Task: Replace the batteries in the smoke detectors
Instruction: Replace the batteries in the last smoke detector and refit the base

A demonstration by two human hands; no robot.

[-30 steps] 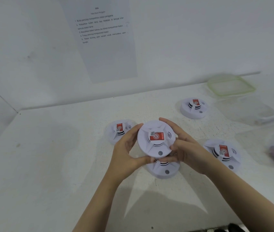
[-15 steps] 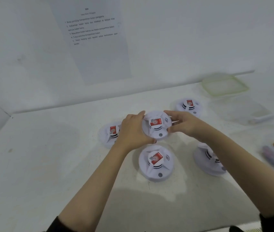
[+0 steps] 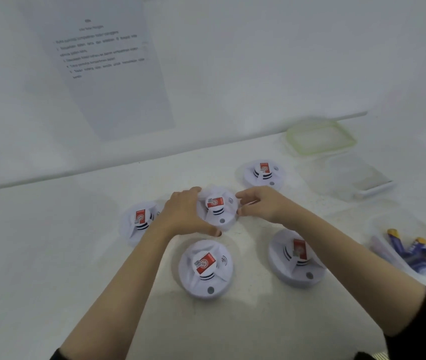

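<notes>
Left hand (image 3: 183,214) cups the middle smoke detector (image 3: 217,207), right hand (image 3: 261,203) pinches its other edge, mid-table (image 3: 50,255) among four other detectors (image 3: 206,266). Looks like the opening step; next it needs flipping or twisting to reach the battery bay.

Both forearms are stretched out toward the middle of the surface. The left hand (image 3: 185,214) is curled round one smoke detector (image 3: 217,206), and its other side gets pinched by the right hand (image 3: 261,203).
</notes>
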